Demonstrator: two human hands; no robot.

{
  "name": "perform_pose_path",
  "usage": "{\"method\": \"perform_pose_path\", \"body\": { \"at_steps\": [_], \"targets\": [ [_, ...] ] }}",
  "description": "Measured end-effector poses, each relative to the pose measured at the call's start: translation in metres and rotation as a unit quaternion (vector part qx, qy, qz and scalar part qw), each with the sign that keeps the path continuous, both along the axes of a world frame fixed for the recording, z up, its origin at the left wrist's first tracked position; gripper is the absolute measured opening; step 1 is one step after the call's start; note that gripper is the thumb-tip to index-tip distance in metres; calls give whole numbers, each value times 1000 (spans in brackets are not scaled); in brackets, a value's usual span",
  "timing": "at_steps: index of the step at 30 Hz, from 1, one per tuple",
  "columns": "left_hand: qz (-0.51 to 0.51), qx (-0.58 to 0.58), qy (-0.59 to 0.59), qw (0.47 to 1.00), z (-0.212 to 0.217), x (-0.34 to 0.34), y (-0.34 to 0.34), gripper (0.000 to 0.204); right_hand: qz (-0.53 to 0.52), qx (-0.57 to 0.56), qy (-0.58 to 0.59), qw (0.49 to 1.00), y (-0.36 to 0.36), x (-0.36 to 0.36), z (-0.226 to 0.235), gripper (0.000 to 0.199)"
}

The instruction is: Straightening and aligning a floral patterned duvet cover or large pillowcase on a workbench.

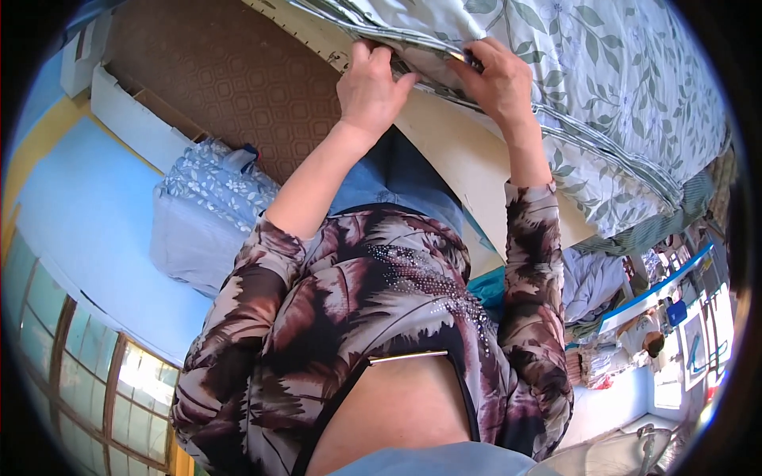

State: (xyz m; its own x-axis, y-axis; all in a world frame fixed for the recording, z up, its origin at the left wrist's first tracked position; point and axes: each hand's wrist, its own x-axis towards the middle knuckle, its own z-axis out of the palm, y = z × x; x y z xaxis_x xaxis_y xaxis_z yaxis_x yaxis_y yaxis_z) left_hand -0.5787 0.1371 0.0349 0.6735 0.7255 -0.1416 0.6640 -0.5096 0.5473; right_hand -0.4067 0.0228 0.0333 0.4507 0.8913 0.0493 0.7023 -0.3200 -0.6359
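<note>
Left hand (371,86) and right hand (496,79) pinch the leaf-print sheet (603,87) edge, fingertips hidden underneath.

- You've got 2 bare hands up: left hand (371,87) & right hand (494,79).
- 1 white cotton bedsheet w/ green leaf print (603,87).
- 1 pale beige flat mattress edge (468,159).
- 1 blue-grey floral fabric bundle (206,190).
- 1 brown patterned floor (230,71).
- 1 light blue flat pad (87,214).
</note>
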Motion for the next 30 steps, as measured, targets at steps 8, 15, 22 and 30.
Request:
{"method": "perform_pose_path", "body": {
  "at_steps": [8, 15, 22, 30],
  "targets": [
    [-11, 2, -64, 998, -35, -4, 0, 21, -70, 10, -16, 997, -3, 12, -11, 25],
    [89, -244, -112, 959, -17, -14, 3, 14, -68, 23, -13, 997, -6, 14, -15, 26],
    [123, -261, -264, 920, 4, -15, 5, 11, -70, 32, -12, 997, -3, 12, -17, 26],
    [-48, 4, -61, 997, -22, 9, -11, 19, -75, 28, 3, 997, -2, 12, -17, 26]
  ]
}}
